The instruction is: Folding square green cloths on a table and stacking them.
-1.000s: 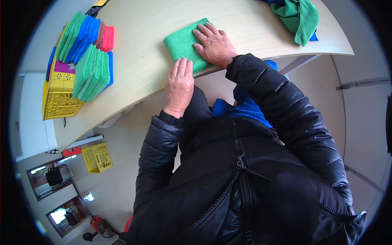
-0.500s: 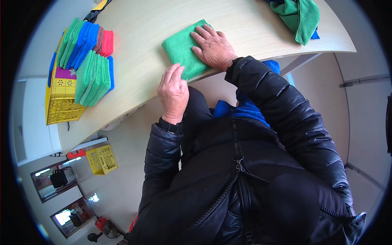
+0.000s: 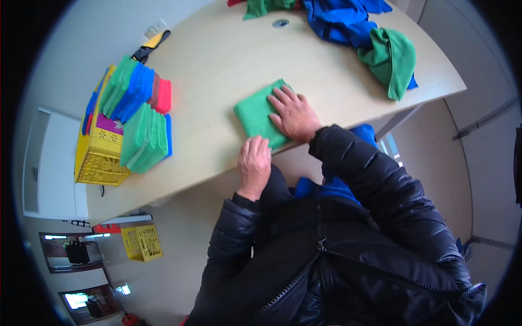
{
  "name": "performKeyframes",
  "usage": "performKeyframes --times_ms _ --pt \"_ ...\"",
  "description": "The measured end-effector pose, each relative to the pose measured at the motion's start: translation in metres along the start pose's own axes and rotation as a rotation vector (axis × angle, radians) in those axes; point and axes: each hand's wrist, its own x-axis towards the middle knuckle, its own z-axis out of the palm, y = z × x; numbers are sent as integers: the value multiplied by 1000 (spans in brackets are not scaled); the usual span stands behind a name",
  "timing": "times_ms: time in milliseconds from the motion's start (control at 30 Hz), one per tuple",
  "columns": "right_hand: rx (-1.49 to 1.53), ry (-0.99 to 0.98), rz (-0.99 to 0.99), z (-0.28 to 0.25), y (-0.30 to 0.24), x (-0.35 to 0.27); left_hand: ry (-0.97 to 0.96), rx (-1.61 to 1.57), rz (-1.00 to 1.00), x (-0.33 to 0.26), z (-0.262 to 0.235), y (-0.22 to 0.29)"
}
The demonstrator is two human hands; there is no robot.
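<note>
right hand point(image 3: 294, 115) flat, open on folded green cloth point(image 3: 260, 114); left hand point(image 3: 254, 163) open at table point(image 3: 228, 60) edge, holding nothing. cloth near edge, a push could slide it off.

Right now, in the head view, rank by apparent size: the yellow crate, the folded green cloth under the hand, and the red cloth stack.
Yellow crate
Folded green cloth, possibly similar since the right hand covers part
Red cloth stack
</note>
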Motion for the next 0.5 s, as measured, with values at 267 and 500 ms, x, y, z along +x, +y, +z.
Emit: performKeyframes --times_ms 267,500 --pt "-55 45 -5 17 1 -14 -25 -42 -84 -16 -4 7" --pt "-75 -23 12 7 3 5 90 -96 -112 -7 -10 -10"
